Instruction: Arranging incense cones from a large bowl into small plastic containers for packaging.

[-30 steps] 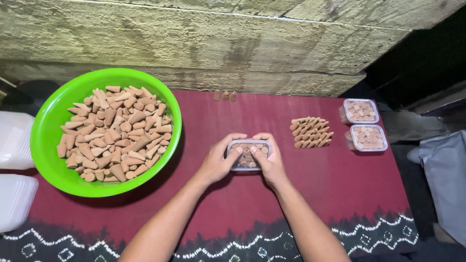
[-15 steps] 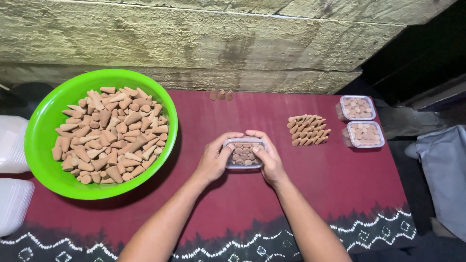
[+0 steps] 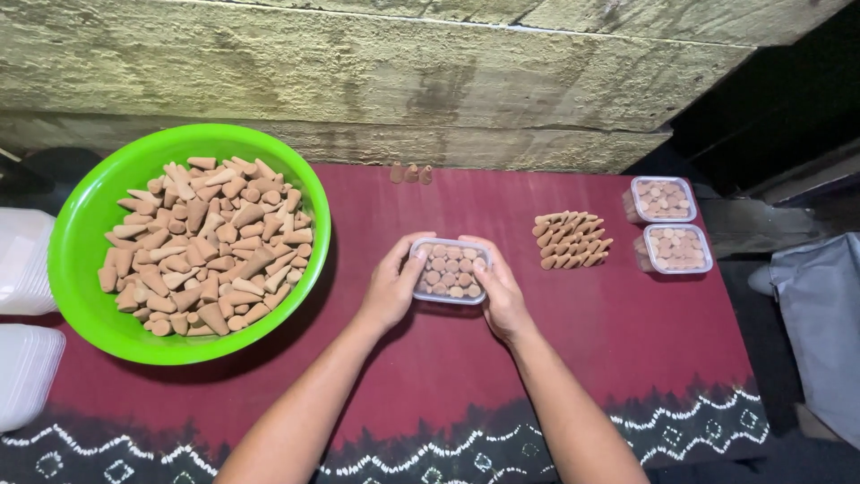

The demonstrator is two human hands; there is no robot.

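A small clear plastic box (image 3: 450, 270) filled with brown cones stands on the dark red cloth (image 3: 582, 350) in the middle. My left hand (image 3: 391, 287) grips its left side and my right hand (image 3: 502, 291) grips its right side, thumbs over the top edge. A big green bowl (image 3: 85, 224) heaped with loose brown cones (image 3: 210, 242) sits to the left. A small stack of cones (image 3: 571, 239) lies to the right of the box.
Two filled, lidded clear boxes (image 3: 661, 198) (image 3: 677, 249) stand at the far right. Three upright cones (image 3: 410, 174) stand by the rough stone wall (image 3: 358, 72). Stacks of white containers (image 3: 25, 358) lie off the cloth's left edge. Grey fabric (image 3: 820, 314) hangs at the right.
Both hands stay on the small box, which keeps its place on the cloth; my fingers have shifted slightly along its rim. The view moved a little.
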